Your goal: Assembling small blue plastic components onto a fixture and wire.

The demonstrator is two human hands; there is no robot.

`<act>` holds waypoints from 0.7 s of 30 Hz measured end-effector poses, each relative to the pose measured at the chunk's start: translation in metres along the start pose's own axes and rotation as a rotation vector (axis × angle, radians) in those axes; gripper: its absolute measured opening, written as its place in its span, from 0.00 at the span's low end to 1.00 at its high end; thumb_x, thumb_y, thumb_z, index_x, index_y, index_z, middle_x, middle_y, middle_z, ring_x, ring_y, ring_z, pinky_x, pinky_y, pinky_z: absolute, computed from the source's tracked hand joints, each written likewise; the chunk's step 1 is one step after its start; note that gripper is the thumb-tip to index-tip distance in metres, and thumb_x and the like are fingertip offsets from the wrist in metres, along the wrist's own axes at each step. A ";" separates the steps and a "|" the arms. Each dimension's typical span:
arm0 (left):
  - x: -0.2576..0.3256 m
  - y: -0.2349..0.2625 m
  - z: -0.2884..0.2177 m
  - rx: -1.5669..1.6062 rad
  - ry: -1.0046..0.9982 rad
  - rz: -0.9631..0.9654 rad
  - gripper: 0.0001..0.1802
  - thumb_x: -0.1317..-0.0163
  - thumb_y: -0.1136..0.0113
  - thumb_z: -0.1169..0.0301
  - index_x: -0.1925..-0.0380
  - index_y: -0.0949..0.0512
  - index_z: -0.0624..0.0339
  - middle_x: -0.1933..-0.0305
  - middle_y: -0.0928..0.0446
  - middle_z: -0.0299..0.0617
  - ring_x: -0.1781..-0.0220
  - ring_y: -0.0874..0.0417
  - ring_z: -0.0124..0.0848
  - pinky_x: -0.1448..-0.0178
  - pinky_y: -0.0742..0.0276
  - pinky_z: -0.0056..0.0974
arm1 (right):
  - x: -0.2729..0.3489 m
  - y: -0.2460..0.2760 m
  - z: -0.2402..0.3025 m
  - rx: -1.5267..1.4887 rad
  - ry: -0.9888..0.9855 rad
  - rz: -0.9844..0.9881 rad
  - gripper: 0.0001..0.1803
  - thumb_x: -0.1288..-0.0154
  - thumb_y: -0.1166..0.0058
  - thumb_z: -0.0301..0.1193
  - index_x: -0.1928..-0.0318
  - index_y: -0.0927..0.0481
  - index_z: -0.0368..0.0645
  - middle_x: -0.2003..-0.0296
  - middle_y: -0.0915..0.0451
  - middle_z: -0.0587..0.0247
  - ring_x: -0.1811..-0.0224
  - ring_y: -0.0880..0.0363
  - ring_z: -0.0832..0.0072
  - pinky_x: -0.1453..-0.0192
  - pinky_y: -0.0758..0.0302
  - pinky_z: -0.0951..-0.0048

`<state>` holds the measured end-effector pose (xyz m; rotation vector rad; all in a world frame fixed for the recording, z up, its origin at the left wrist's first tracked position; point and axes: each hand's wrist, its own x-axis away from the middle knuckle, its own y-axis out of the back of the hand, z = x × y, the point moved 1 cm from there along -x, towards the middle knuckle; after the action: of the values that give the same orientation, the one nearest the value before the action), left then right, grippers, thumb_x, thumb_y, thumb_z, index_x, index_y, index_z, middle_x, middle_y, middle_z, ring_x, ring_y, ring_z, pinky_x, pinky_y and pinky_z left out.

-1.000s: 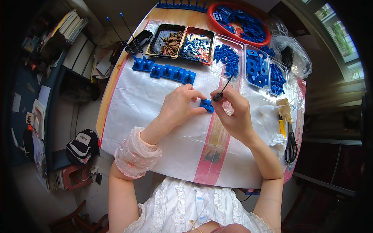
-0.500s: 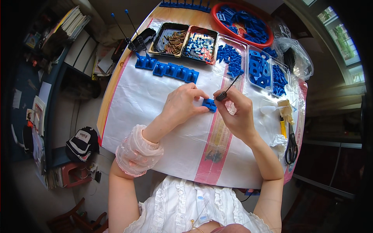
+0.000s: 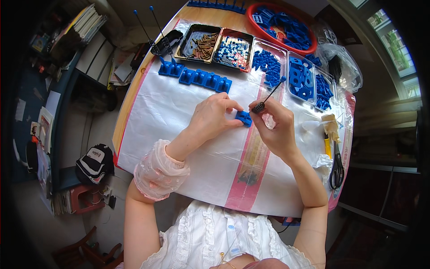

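Note:
My left hand [image 3: 214, 116] pinches a small blue plastic block [image 3: 244, 118] against the white table cover [image 3: 179, 134] near the table's middle. My right hand [image 3: 275, 127] holds a thin black rod with a coiled spring at its lower end and a blue ball tip [image 3: 268, 97], the spring end right beside the block. A row of similar blue blocks [image 3: 195, 77] lies just beyond my left hand; two of them at the left end carry upright rods with blue tips.
At the far edge stand a black tray of brown metal parts [image 3: 200, 42], a tray of small washers [image 3: 233, 50], clear trays of blue parts [image 3: 304, 80] and a red bowl of blue pieces [image 3: 282, 22]. Scissors [image 3: 337, 163] and a yellow-handled tool [image 3: 328, 143] lie at right.
Both hands stay together over the blue block; the rod in my right hand has tilted slightly and the spring end sits closer to the block.

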<state>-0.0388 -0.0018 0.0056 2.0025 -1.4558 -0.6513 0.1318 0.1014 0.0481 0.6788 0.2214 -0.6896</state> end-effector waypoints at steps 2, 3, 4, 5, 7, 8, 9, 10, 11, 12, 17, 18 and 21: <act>0.000 -0.001 0.001 -0.001 -0.006 0.004 0.20 0.49 0.18 0.62 0.54 0.09 0.46 0.64 0.21 0.36 0.61 0.19 0.32 0.55 0.20 0.38 | 0.000 0.000 0.000 0.005 0.005 -0.004 0.10 0.40 0.35 0.14 0.58 0.17 0.34 0.65 0.15 0.56 0.63 0.12 0.67 0.56 0.18 0.69; 0.000 -0.001 0.002 -0.002 -0.007 -0.001 0.20 0.49 0.18 0.62 0.54 0.09 0.47 0.64 0.21 0.36 0.61 0.19 0.32 0.55 0.20 0.38 | 0.000 -0.001 -0.001 -0.004 0.007 -0.004 0.10 0.40 0.35 0.14 0.58 0.17 0.34 0.65 0.15 0.56 0.63 0.12 0.67 0.56 0.18 0.70; 0.001 -0.001 0.002 -0.003 -0.008 -0.005 0.20 0.49 0.18 0.62 0.55 0.09 0.47 0.64 0.21 0.36 0.61 0.19 0.32 0.55 0.20 0.38 | 0.000 -0.002 -0.002 -0.013 0.008 -0.004 0.10 0.40 0.35 0.14 0.58 0.17 0.34 0.65 0.14 0.56 0.63 0.12 0.67 0.56 0.18 0.70; 0.001 0.000 0.002 -0.007 -0.006 -0.005 0.20 0.49 0.18 0.62 0.55 0.09 0.47 0.64 0.20 0.37 0.62 0.18 0.32 0.55 0.20 0.38 | 0.000 -0.002 -0.003 -0.022 0.010 -0.005 0.10 0.40 0.35 0.14 0.58 0.17 0.34 0.65 0.14 0.56 0.63 0.11 0.67 0.56 0.18 0.70; 0.000 0.000 0.001 -0.010 -0.010 0.001 0.20 0.50 0.18 0.62 0.55 0.09 0.47 0.64 0.20 0.37 0.62 0.18 0.32 0.55 0.20 0.38 | 0.001 -0.001 -0.002 -0.014 0.004 -0.007 0.10 0.40 0.35 0.14 0.58 0.17 0.34 0.65 0.14 0.56 0.63 0.11 0.67 0.56 0.17 0.70; 0.000 -0.001 0.001 -0.010 -0.020 -0.003 0.20 0.50 0.18 0.62 0.55 0.09 0.47 0.65 0.20 0.37 0.62 0.18 0.32 0.55 0.20 0.38 | 0.001 -0.001 -0.001 -0.010 0.000 -0.009 0.10 0.40 0.35 0.14 0.58 0.17 0.34 0.65 0.14 0.55 0.62 0.11 0.67 0.56 0.17 0.70; 0.000 -0.002 0.002 -0.014 -0.028 -0.008 0.20 0.50 0.18 0.62 0.55 0.09 0.47 0.65 0.19 0.37 0.63 0.18 0.32 0.55 0.20 0.38 | 0.001 -0.001 -0.002 -0.021 -0.003 -0.008 0.10 0.40 0.35 0.14 0.58 0.17 0.34 0.65 0.14 0.55 0.62 0.11 0.67 0.55 0.17 0.70; 0.000 -0.002 0.003 -0.017 -0.035 -0.013 0.20 0.50 0.18 0.62 0.56 0.09 0.48 0.65 0.19 0.37 0.63 0.18 0.32 0.56 0.20 0.38 | 0.001 -0.001 -0.003 -0.031 -0.006 -0.008 0.09 0.40 0.35 0.14 0.59 0.17 0.34 0.65 0.14 0.55 0.62 0.11 0.67 0.55 0.17 0.70; 0.000 -0.002 0.003 -0.021 -0.035 -0.014 0.20 0.50 0.17 0.61 0.56 0.09 0.48 0.65 0.19 0.37 0.63 0.18 0.32 0.56 0.20 0.38 | 0.001 -0.001 -0.004 -0.042 -0.010 -0.008 0.09 0.40 0.35 0.15 0.59 0.17 0.34 0.65 0.14 0.55 0.62 0.11 0.67 0.55 0.17 0.70; 0.000 -0.001 0.002 -0.026 -0.033 -0.014 0.20 0.50 0.17 0.61 0.56 0.09 0.48 0.65 0.19 0.37 0.63 0.18 0.32 0.56 0.20 0.38 | 0.001 -0.001 -0.004 -0.039 -0.007 -0.004 0.09 0.40 0.35 0.15 0.59 0.17 0.34 0.65 0.14 0.55 0.62 0.11 0.67 0.55 0.17 0.70; 0.000 -0.002 0.003 -0.028 -0.041 -0.015 0.20 0.51 0.17 0.61 0.56 0.09 0.49 0.66 0.19 0.37 0.64 0.19 0.32 0.57 0.20 0.38 | 0.001 -0.001 -0.003 -0.043 0.013 -0.001 0.09 0.40 0.35 0.15 0.59 0.18 0.34 0.65 0.14 0.55 0.62 0.11 0.66 0.56 0.17 0.69; 0.000 -0.001 0.001 -0.028 -0.043 -0.015 0.21 0.51 0.17 0.61 0.56 0.09 0.49 0.66 0.19 0.37 0.64 0.19 0.32 0.57 0.20 0.38 | 0.000 -0.001 -0.003 -0.041 0.017 -0.003 0.09 0.39 0.35 0.15 0.59 0.18 0.34 0.65 0.14 0.55 0.62 0.11 0.66 0.56 0.18 0.69; -0.001 -0.002 0.004 -0.032 -0.056 -0.019 0.21 0.51 0.16 0.60 0.56 0.09 0.49 0.66 0.20 0.37 0.64 0.19 0.32 0.57 0.21 0.38 | 0.001 -0.001 -0.006 -0.041 0.025 -0.010 0.08 0.39 0.35 0.16 0.60 0.18 0.34 0.65 0.14 0.55 0.62 0.11 0.66 0.57 0.18 0.68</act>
<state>-0.0400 -0.0009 0.0015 1.9902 -1.4511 -0.7397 0.1323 0.1041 0.0426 0.6478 0.2616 -0.6850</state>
